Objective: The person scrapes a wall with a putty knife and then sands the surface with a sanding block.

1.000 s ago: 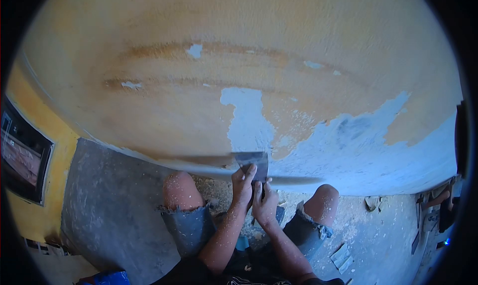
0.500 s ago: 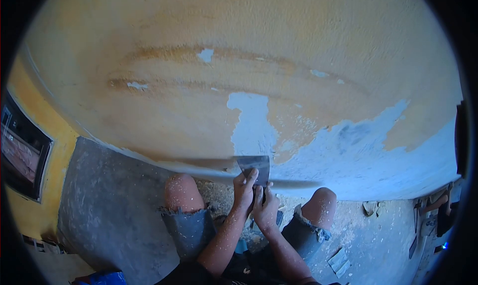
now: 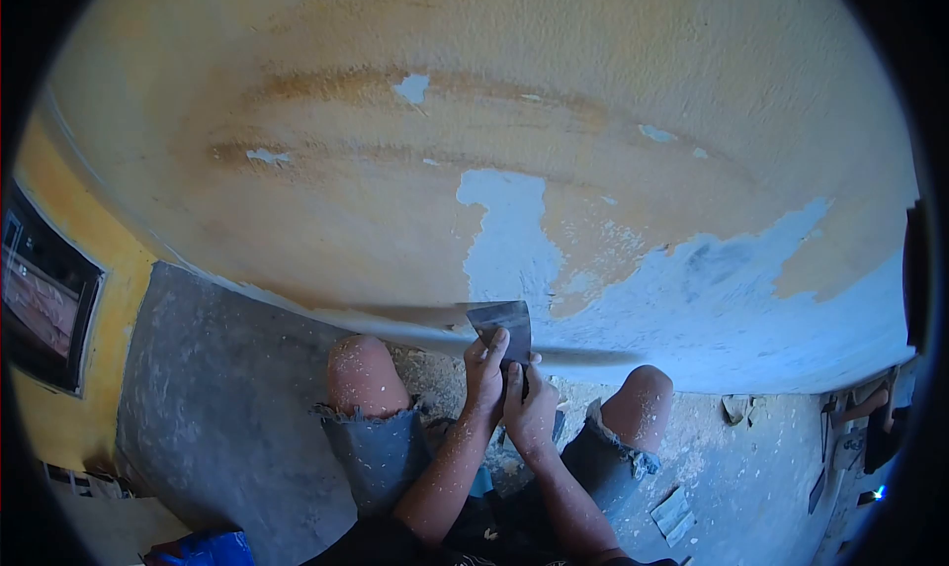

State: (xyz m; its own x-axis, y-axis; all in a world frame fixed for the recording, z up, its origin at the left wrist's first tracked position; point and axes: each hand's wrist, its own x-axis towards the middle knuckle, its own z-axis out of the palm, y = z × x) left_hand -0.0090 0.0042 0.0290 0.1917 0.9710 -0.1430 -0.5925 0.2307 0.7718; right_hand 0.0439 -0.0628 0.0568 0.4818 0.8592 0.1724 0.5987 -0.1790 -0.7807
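A wide, flat metal scraper [image 3: 506, 329] is held between both my hands, its broad edge close to the bottom of the peeling wall [image 3: 376, 230]. My left hand [image 3: 484, 370] grips it from the left with the thumb on the blade. Closed around its handle from the right is my right hand [image 3: 529, 400]. Above the blade, the yellow paint gives way to a bare pale-blue patch [image 3: 504, 230]. Whether the blade edge touches the wall is hard to tell.
My bent knees flank my arms. Paint flakes litter the grey floor [image 3: 227, 408]. A flat scrap [image 3: 674, 516] lies at the lower right, a blue bag [image 3: 203, 549] at the lower left. Another person's arm [image 3: 862, 406] shows at the far right.
The view has shifted slightly, so the wall patches sit a little higher and further right. The scraper, still in both hands, now appears a little higher and more tilted.
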